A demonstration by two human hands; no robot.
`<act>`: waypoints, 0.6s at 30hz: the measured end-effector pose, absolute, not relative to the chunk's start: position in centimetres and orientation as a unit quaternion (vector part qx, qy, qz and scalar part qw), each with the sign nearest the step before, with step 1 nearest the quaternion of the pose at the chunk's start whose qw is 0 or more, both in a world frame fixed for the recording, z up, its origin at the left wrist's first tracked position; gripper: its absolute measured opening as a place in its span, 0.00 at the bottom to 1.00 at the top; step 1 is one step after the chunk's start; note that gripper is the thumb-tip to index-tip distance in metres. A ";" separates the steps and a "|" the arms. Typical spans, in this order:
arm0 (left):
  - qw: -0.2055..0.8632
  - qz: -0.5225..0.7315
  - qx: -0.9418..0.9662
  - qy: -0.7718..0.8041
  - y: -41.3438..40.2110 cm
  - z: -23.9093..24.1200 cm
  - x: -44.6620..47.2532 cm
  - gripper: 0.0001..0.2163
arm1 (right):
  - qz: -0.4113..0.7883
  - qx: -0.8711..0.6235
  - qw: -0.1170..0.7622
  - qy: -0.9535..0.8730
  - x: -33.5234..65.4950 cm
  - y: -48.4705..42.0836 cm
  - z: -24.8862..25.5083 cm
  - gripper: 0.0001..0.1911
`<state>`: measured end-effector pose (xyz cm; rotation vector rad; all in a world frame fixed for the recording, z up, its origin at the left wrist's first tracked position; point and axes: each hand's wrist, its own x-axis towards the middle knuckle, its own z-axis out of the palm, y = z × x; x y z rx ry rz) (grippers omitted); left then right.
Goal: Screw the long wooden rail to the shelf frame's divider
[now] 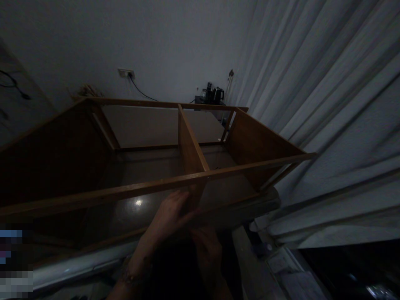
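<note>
the left hand (170, 214) reaches up from the near edge with its fingers spread and laid flat against the lower end of the brown wooden upright divider panel (189, 143), just under the long brown wooden front rail (156, 187) that crosses the frame from left to right. it grasps nothing; it presses or steadies. the right hand (208, 250) sits lower and nearer, in deep shadow below the divider's foot, and whether it is closed round anything cannot be told.

both hands work on the open brown wooden cabinet frame (259, 141), which lies on its back on a dark glossy table top (137, 208) with a small light reflection on it. by the look of it, the step in hand is seating or checking the joint where the divider meets the front rail. a next move would call for holding the panel square to the rail while the lower hand works at the joint, and the gloom there makes that a matter of feel.

to the near left is a blurred patch, and a pale tube-like edge runs under the table. to the right, pale grey pleated curtains (328, 104) hang close to the frame's right side panel and leave little room on that side. beyond the far rail, a black electric kettle (218, 95) stands on a small dark shelf at the wall, and a white wall socket (126, 73) with a black cable sits further left.
</note>
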<state>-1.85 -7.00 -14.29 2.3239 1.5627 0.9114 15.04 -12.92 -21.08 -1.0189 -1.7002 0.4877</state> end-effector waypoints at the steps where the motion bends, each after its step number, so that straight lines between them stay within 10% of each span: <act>1: 0.099 0.310 0.787 0.524 -7.0 -14.2 -1.8 0.16 | 0.236 -0.439 0.527 -0.688 14.8 -13.1 -20.9 0.12; 8: 0.092 0.303 0.787 0.529 -7.2 -13.9 -1.8 0.13 | 0.378 -0.480 0.542 -0.576 13.6 -13.9 -20.1 0.16; 18: 0.106 0.306 0.785 0.529 -7.1 -13.9 -1.8 0.17 | 0.158 -0.527 0.493 -0.674 15.8 -12.6 -21.0 0.12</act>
